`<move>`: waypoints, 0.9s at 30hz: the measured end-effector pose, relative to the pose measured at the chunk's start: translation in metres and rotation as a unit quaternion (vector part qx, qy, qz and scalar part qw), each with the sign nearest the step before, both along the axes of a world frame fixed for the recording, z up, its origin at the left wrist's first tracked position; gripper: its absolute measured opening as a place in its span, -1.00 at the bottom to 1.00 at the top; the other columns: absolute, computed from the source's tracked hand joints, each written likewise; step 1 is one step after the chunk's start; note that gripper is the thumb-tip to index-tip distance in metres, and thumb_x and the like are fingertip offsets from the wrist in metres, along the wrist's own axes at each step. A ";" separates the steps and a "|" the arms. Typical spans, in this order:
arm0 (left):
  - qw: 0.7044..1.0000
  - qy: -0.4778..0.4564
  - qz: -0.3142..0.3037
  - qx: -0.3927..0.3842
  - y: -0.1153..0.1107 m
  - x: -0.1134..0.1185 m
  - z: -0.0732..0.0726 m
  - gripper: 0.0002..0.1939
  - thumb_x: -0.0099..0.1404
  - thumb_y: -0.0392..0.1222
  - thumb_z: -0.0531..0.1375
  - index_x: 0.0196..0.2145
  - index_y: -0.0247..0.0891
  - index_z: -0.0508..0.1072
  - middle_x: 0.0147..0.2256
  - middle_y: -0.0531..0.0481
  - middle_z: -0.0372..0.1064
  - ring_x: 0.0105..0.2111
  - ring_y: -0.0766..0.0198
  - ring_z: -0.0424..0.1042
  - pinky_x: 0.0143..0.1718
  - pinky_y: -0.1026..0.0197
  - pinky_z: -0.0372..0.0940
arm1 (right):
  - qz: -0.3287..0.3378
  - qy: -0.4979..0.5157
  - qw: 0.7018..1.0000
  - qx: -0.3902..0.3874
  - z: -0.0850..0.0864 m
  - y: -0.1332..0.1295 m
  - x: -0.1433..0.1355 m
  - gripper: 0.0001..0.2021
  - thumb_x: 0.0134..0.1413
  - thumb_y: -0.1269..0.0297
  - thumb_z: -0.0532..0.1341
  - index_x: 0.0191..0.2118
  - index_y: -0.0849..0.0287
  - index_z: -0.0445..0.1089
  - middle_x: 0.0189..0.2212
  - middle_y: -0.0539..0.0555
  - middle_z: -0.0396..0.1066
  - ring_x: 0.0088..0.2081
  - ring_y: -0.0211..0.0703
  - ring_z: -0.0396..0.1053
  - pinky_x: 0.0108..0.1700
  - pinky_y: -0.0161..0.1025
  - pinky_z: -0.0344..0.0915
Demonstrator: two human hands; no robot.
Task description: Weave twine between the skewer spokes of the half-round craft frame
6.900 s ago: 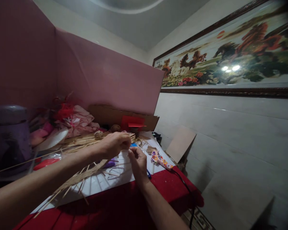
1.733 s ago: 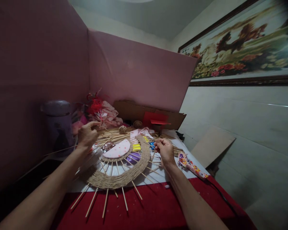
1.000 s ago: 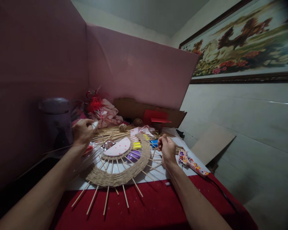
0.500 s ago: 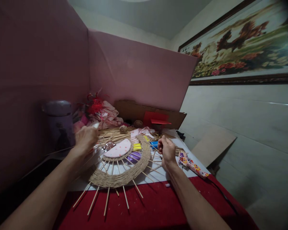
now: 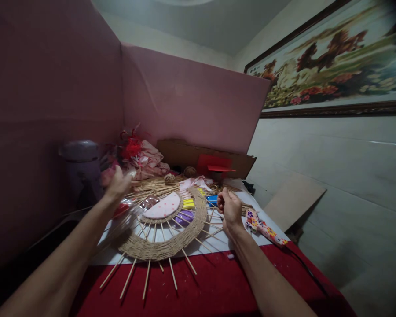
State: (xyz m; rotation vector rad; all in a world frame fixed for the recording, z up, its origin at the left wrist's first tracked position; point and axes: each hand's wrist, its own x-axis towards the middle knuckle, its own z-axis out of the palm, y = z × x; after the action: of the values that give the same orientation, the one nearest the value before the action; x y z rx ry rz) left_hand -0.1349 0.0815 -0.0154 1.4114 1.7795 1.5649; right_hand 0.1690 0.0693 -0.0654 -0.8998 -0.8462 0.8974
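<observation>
From the head camera, my left hand [image 5: 119, 185] is blurred over the loose skewers [image 5: 152, 185], so I cannot tell how its fingers sit. My right hand [image 5: 229, 209] is fisted, fingers pinched on twine beside the woven fan [image 5: 161, 246] lying on the bench [image 5: 218, 286]. I judge the outer band done, with bare spokes left. No writing is readable.

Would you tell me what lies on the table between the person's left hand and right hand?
In the head view, the woven half-disc with its spokes lies between the left hand and the right hand; a pink dotted half-circle sits at its centre.
</observation>
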 end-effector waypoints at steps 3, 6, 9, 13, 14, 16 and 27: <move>0.985 0.161 0.043 -0.050 0.000 0.000 -0.008 -0.69 -0.01 -0.32 0.15 -0.25 -0.28 0.47 -0.20 -0.29 0.43 -0.12 -0.16 0.37 -0.22 -0.01 0.25 | 0.001 0.001 1.000 -0.003 0.000 -0.001 0.000 -0.54 -0.23 -0.15 0.25 -0.58 0.21 0.24 -0.74 -0.12 0.15 -0.74 -0.46 -0.02 -0.73 -0.45 -0.16; 0.957 0.276 0.019 -0.089 -0.001 0.001 -0.012 -0.85 -0.11 -0.36 0.17 -0.56 -0.19 0.51 -0.40 -0.14 0.47 -0.21 -0.11 0.39 -0.29 0.07 0.21 | 0.000 -0.002 1.000 -0.004 0.001 -0.001 0.000 -0.55 -0.22 -0.15 0.25 -0.58 0.21 0.24 -0.74 -0.12 0.16 -0.74 -0.45 -0.01 -0.73 -0.45 -0.16; 0.932 0.344 -0.019 -0.113 -0.002 0.002 -0.015 -0.86 -0.17 -0.37 0.17 -0.66 -0.15 0.48 -0.51 -0.03 0.43 -0.34 0.04 0.42 -0.43 0.20 0.16 | 0.003 0.003 1.000 0.000 0.001 -0.002 0.000 -0.55 -0.24 -0.14 0.26 -0.59 0.21 0.24 -0.74 -0.12 0.15 -0.74 -0.46 -0.02 -0.73 -0.44 -0.17; 0.911 0.385 -0.040 -0.144 -0.001 0.001 -0.019 -0.87 -0.20 -0.40 0.17 -0.68 -0.19 0.43 -0.58 -0.03 0.39 -0.45 0.11 0.41 -0.54 0.24 0.09 | 0.005 0.004 1.000 -0.002 0.000 -0.002 0.000 -0.56 -0.23 -0.13 0.26 -0.59 0.20 0.24 -0.74 -0.13 0.15 -0.74 -0.45 -0.02 -0.73 -0.43 -0.18; 0.907 0.390 -0.044 -0.153 -0.001 0.002 -0.020 -0.88 -0.20 -0.40 0.17 -0.69 -0.20 0.41 -0.60 -0.04 0.38 -0.47 0.11 0.40 -0.56 0.24 0.09 | 0.005 0.003 1.000 -0.005 0.000 -0.002 0.000 -0.56 -0.22 -0.13 0.25 -0.59 0.20 0.24 -0.74 -0.12 0.16 -0.74 -0.45 -0.02 -0.73 -0.43 -0.18; 0.901 0.396 -0.054 -0.170 -0.001 0.003 -0.021 -0.90 -0.19 -0.39 0.18 -0.71 -0.21 0.40 -0.62 -0.05 0.37 -0.52 0.12 0.39 -0.58 0.24 0.09 | 0.006 0.005 1.000 -0.009 0.000 -0.001 0.000 -0.56 -0.22 -0.13 0.25 -0.58 0.20 0.25 -0.74 -0.12 0.16 -0.74 -0.45 -0.02 -0.72 -0.43 -0.18; 0.892 0.414 -0.027 -0.181 0.000 0.004 -0.017 -0.80 -0.10 -0.33 0.11 -0.59 -0.16 0.54 -0.49 -0.11 0.46 -0.42 0.06 0.43 -0.53 0.21 0.14 | 0.009 0.023 1.000 -0.006 0.001 -0.001 0.000 -0.54 -0.30 -0.14 0.29 -0.60 0.21 0.25 -0.76 -0.13 0.15 -0.74 -0.47 -0.03 -0.73 -0.46 -0.19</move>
State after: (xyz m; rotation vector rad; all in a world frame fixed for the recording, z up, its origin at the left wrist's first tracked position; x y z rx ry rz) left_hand -0.1312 0.0818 -0.0321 2.0592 2.2759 0.5273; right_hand 0.1686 0.0687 -0.0640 -0.8789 -0.8104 0.9359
